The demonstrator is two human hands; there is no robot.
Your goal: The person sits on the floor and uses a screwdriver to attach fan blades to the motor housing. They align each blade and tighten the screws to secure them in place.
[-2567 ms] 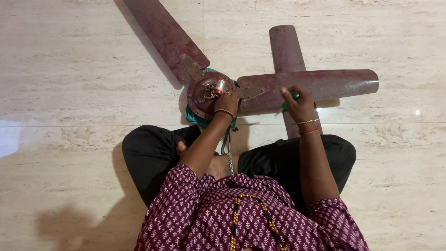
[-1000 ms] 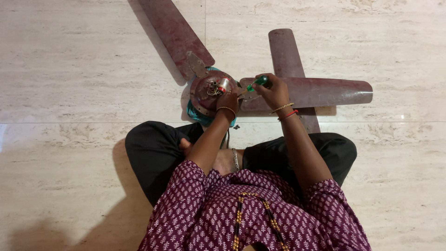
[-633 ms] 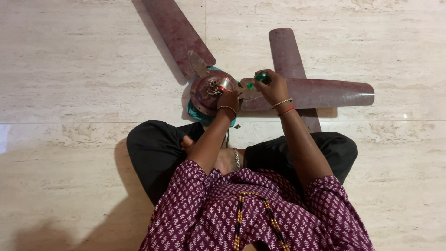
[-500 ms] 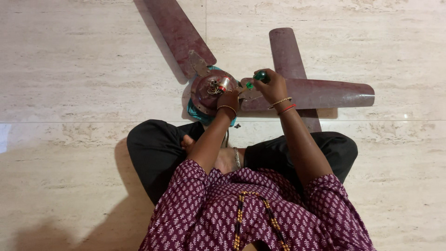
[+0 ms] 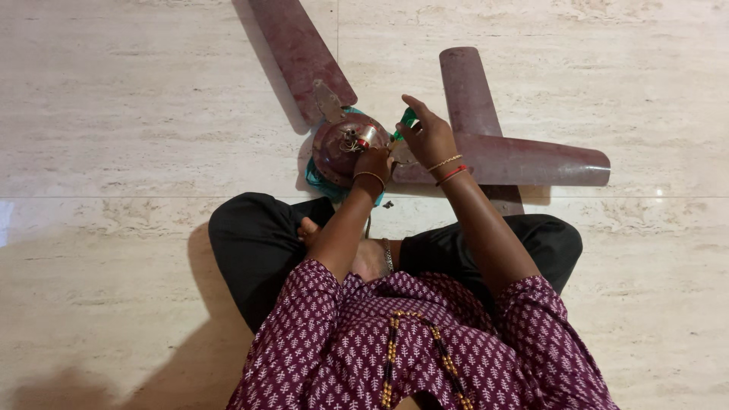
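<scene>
Floor [image 5: 114, 114]: pale stone tile, one grout line running just behind the seated person's knees. All places below are given from the fan motor hub.

Fan blades, dark maroon: one [image 5: 300, 53] runs up and to the left from the hub, one [image 5: 524, 161] runs out to the right, and a third [image 5: 465, 87] lies loose beneath the right-hand one, pointing away from the person.

Fan motor hub [image 5: 345, 148]: round, rust-brown, resting on a teal cloth [image 5: 315, 176], directly ahead of the crossed legs. Loose wires and a small red-and-silver cylinder [image 5: 366, 135] sit on its top face.

Left hand [image 5: 373, 162]: curled over the hub's near right edge, pressing on it; finger detail hidden.

Right hand [image 5: 429, 135]: just right of the hub, over the right blade's bracket. Half a second ago it was closed around the green-handled screwdriver [image 5: 407, 120]; now the fingers are lifted and partly spread, the handle pinched between thumb and fingers. Judgement: a regrip between turns on a bracket screw; screw itself not visible.
</scene>
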